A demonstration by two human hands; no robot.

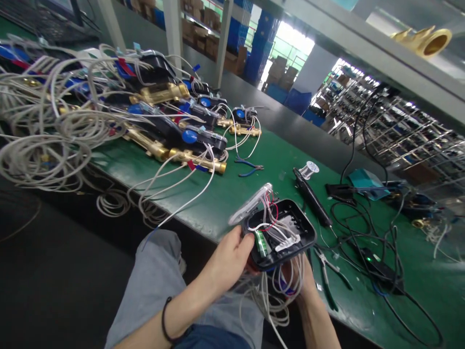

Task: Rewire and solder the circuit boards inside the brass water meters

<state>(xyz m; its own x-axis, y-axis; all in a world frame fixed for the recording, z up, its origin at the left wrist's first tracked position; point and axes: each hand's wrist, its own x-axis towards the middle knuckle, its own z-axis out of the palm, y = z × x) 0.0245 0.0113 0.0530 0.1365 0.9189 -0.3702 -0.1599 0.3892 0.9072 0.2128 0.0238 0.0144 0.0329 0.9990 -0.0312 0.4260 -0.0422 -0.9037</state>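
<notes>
My left hand (232,249) grips the left edge of an open black meter housing (310,237), thumb on the rim. Inside lie a green cylindrical battery (260,244), grey wires, and a white blob over the wire ends (288,242). The clear-topped lid (250,203) is tipped up at the far left side, joined by red and grey wires. Under the right part of the housing, my right hand (305,281) is curled around its underside, fingers mostly hidden by looped grey cables (278,315). The cables hang down over my lap.
Brass-bodied meters (198,160) with tangled grey cables crowd the bench's left side. Blue-handled cutters (250,168), a solder spool (309,169), a black soldering iron (314,201) and green-handled pliers (330,276) lie around the housing. Black cords (363,228) sprawl at right; a shelf beam (363,43) crosses above.
</notes>
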